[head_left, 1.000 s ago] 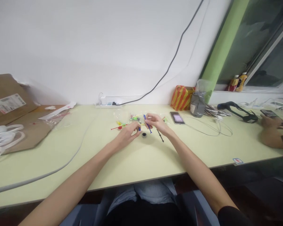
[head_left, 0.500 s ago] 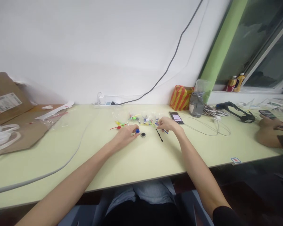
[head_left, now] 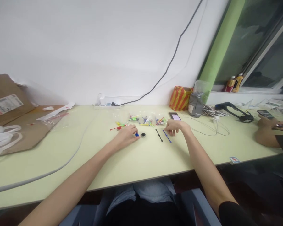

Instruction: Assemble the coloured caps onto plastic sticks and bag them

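My left hand (head_left: 127, 134) is closed around a small blue round piece (head_left: 137, 135), its fingertips down at the tabletop. Beside that piece sits a similar black round piece (head_left: 143, 135). A thin black stick with arrow-like ends (head_left: 159, 135) lies to the right. Parallel to it is a blue stick of the same kind (head_left: 167, 136). At the far end of this blue stick is my right hand (head_left: 174, 126), fingers bent downward and somewhat apart, with nothing visibly gripped. Left of centre, a red stick (head_left: 118, 127) lies with a red round piece (head_left: 119, 128).
Clear bags of colourful small parts (head_left: 147, 120) lie behind my hands. A phone (head_left: 174, 116) is behind my right hand. Opened cardboard (head_left: 25, 135) and a grey cable (head_left: 68, 161) are at left, a striped bag (head_left: 179, 98) at back right. Another person's hands (head_left: 269, 127) hold a phone at far right.
The blue stick has come down onto the table beside the black one, and my right hand has shifted right. My left hand has lowered the blue round piece next to the black one.
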### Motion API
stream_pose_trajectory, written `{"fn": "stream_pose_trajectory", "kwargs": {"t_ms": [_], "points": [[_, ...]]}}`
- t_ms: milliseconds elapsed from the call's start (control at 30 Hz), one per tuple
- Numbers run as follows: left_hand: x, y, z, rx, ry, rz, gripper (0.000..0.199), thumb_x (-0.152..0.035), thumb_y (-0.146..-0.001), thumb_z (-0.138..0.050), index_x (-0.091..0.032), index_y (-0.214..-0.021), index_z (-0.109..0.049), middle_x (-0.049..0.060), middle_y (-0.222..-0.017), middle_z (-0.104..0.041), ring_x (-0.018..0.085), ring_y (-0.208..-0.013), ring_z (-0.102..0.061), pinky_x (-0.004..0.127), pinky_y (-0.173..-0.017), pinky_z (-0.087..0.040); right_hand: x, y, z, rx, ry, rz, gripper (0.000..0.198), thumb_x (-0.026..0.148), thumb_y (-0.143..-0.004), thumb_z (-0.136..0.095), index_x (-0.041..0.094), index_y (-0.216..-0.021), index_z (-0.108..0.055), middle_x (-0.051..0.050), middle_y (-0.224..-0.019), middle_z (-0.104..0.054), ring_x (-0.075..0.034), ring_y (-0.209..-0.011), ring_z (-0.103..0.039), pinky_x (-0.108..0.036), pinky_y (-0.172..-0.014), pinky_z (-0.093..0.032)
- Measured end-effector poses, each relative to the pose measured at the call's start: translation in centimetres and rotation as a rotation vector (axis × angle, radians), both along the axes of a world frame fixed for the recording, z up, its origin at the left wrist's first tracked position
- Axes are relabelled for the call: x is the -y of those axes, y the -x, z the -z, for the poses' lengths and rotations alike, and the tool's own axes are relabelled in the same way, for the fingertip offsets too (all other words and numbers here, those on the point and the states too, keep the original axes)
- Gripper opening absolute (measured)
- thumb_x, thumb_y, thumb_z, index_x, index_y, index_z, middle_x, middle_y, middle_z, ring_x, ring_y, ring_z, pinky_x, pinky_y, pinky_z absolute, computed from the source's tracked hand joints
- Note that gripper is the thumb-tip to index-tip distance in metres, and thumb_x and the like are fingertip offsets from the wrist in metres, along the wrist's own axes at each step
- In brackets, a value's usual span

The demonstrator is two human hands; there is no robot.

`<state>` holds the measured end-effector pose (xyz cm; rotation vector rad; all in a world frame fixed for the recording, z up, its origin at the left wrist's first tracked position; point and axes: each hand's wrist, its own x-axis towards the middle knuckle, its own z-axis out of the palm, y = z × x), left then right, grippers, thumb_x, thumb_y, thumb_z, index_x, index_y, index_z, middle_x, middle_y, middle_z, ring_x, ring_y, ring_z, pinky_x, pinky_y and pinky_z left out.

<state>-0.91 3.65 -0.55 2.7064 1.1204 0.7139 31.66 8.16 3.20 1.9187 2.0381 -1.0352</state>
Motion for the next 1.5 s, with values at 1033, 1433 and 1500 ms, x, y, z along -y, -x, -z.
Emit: {"fn": "stream_pose_trajectory", "kwargs": {"t_ms": [1033,1433,1500], "points": [[-0.8,-0.1,1.0,0.023,0.099,-0.020,0.028,-0.036,-0.089,-0.058,-0.021,-0.110,-0.066,0.006,-0.094,-0.067,0.021,-0.083,-0.063,0.034,-0.075,-0.048,1.2,-0.6,3.0,-0.426,-0.185,-0.284,0.033,0.044,-0.071,-0.072,0.014,-0.082,-0.074,-0.001,-0.070,-0.065,-0.012,-0.063,-0.051,-0.024,-0.060,-0.038],[0.0,-0.2,0.1,-0.046,0.055,-0.032,0.025,-0.038,-0.095,-0.050,-0.022,-0.107,-0.065,0.006,-0.096,-0.064,0.022,-0.089,-0.062,0.033,-0.075,-0.047,1.9,1.8,3.7,-0.405,-0.448,-0.252,0.040,0.056,-0.088,-0.058,0.016,-0.092,-0.058,-0.002,-0.078,-0.063,-0.014,-0.065,-0.052,-0.024,-0.060,-0.039],[0.2,-0.2,-0.1,-0.033,0.045,-0.022,0.026,-0.039,-0.097,-0.047,-0.022,-0.107,-0.064,0.006,-0.101,-0.063,0.022,-0.091,-0.062,0.033,-0.078,-0.047,2.0,3.0,4.2,-0.314,-0.605,-0.265,0.036,0.054,-0.091,-0.055,0.017,-0.092,-0.056,-0.004,-0.084,-0.063,-0.016,-0.072,-0.054,-0.025,-0.064,-0.040]]}}
